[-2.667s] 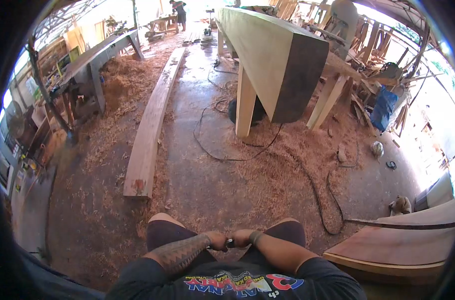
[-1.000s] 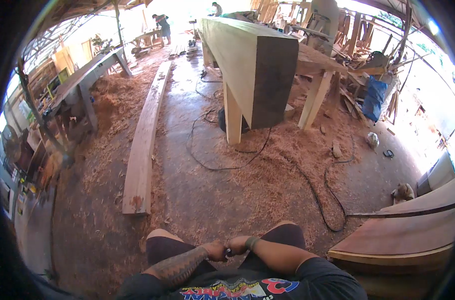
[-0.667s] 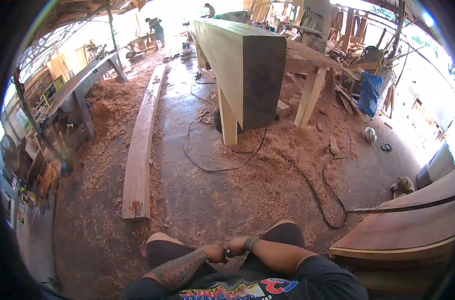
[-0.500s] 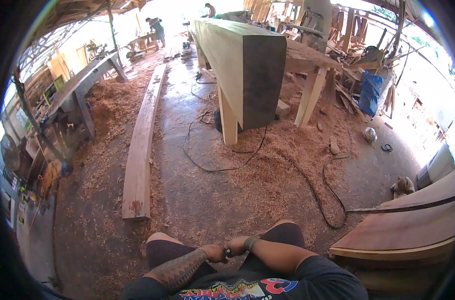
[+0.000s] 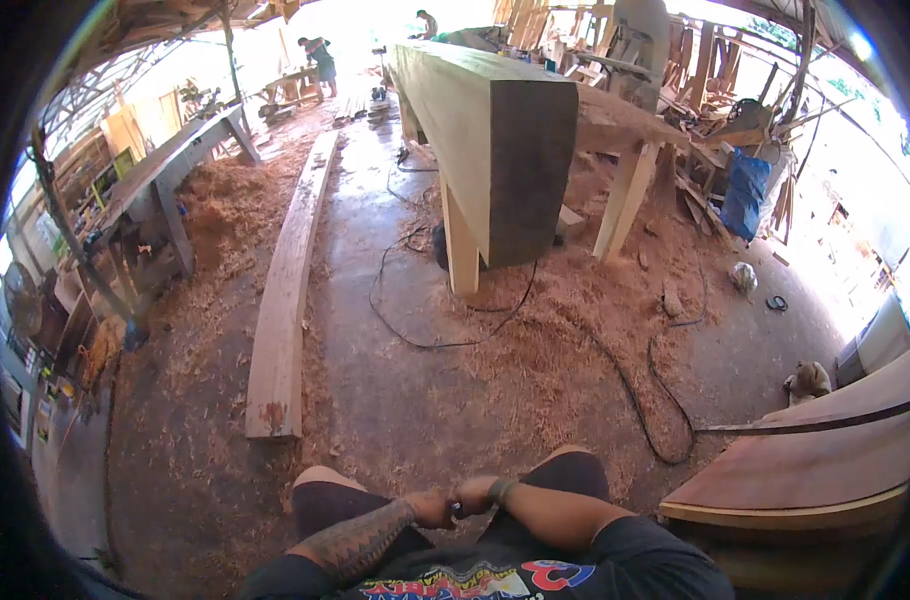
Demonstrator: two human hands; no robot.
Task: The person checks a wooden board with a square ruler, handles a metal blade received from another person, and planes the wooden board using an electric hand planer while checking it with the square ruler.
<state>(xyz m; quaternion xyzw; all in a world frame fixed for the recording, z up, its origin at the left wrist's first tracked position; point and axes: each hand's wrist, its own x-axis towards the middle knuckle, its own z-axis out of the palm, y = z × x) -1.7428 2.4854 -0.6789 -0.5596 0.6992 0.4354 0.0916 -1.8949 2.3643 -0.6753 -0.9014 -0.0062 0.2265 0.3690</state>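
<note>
My left hand and my right hand meet in front of my lap, between my bent knees. The fingers of both are curled closed. A small dark thing shows where they touch, too small to name. A patterned forearm leads to the left hand, and a band circles the right wrist. Neither hand touches the timber around me. Ahead stands a huge squared beam, its dark end facing me, raised on wooden legs.
A long plank lies on the floor ahead to the left. Wood shavings and a black cable spread across the floor. Curved boards are at right. A bench stands left. Another person stoops far back.
The view has shifted slightly, so the beam and floor sit a little lower and further right. My hands stay together in nearly the same place.
</note>
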